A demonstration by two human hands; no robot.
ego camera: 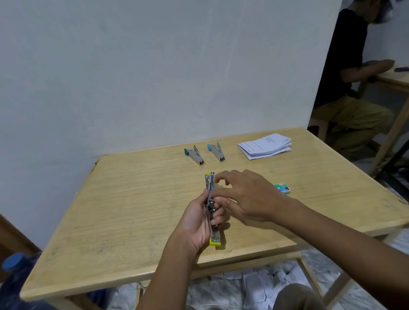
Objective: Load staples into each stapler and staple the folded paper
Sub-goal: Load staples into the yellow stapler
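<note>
- Yellow-ended stapler (pixel 212 209) clasped in left hand (pixel 198 223), held over the table (pixel 130 207), long axis running from near edge toward the far wall, yellow tail nearest the body.
- Swung open along its length, metal channel apparently facing right hand (pixel 246 195).
- Right hand just right of the yellow stapler, fingertips (pixel 218 178) pinched at its upper half; whether a staple strip sits between them, too small to tell.
- Judged step: seating staples in the channel, so strip needs lining up with that long axis.
- Beyond the yellow stapler: green stapler (pixel 194 156) and blue stapler (pixel 216 151) side by side, untouched.
- Far right of the yellow stapler: folded paper (pixel 265 146) stacked.
- Close right, behind the right wrist: staple box (pixel 282 188) on the wood.
</note>
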